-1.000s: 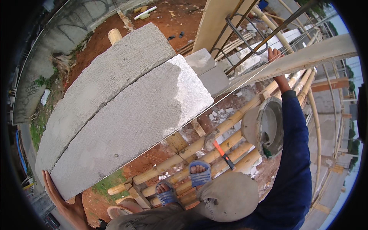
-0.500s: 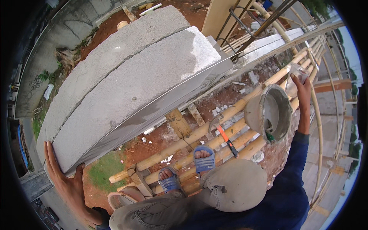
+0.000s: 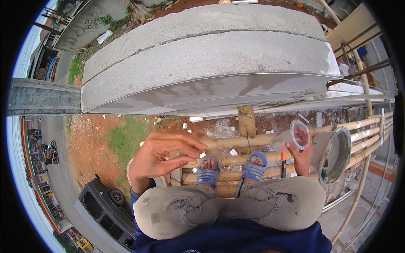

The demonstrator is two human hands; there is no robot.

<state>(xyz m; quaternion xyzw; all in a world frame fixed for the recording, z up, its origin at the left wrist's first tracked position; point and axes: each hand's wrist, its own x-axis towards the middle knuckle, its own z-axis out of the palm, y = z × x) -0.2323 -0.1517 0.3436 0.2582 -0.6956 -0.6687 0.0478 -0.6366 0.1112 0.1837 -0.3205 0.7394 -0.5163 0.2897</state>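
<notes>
My right hand (image 3: 301, 158) is closed round a clear plastic cup (image 3: 287, 140), its round rim facing up toward me. The cup hangs over the bamboo poles, just left of a mortar-crusted bucket (image 3: 344, 147). In front of my knees, my left hand (image 3: 158, 157) is raised with nothing visible in it, thumb and fingers apart. Below the right hand, part of a hammer's orange and black handle (image 3: 284, 164) shows; its head is hidden. Ahead stands a wall of grey blocks (image 3: 211, 52), with dark wet streaks on its near face.
My sandalled feet (image 3: 253, 170) stand on lashed bamboo poles (image 3: 230, 161), with ground showing below. A wooden plank (image 3: 246, 122) reaches toward the wall. A taut string runs along the wall's upper edge. Steel bars (image 3: 358, 69) stick out at the right; a dark vehicle (image 3: 105, 213) stands below left.
My left hand has left the wall's left end and come in before my knees. My right hand has brought the cup from beyond the bucket to its left side. The view has turned.
</notes>
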